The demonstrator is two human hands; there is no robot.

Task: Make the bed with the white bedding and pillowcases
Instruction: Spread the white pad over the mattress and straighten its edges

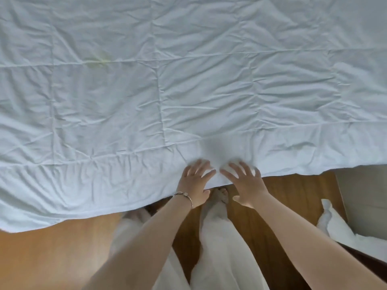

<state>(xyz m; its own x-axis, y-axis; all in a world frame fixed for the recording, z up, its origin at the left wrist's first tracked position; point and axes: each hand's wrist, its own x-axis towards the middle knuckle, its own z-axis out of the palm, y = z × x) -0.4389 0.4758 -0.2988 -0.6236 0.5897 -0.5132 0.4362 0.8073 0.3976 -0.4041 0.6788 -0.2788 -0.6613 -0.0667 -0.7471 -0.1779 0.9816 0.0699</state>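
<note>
Both of my hands are down on the near edge of the white quilted comforter (188, 84), side by side and almost touching. My left hand (195, 181), the one with the bracelet (184, 195) at the wrist, lies flat with fingers spread over the hem. My right hand (244, 183) is splayed the same way, thumb hanging off past the edge. Neither one grips anything; the fingers are straight and wide, pressing on cloth.

That comforter covers nearly the whole view, spread across the bed, its near border draping over the side above the wooden floor (52, 254). It is creased all over, with puckers along the stitched seams and a faint yellowish stain (98, 59) toward the far left. More white cloth (335, 229) lies bunched on the floor at the right; I cannot tell whether it is a pillowcase or a sheet.

I judge this to be smoothing or squaring the border. My worry is the uneven hang: the left part droops lower than the right, so pushing outward from the middle could drag the whole cover further askew. Flat palms can also slip on the fabric and bunch up new ridges. My bare foot (221, 194) stands just under the hem, so a step forward could trap it.
</note>
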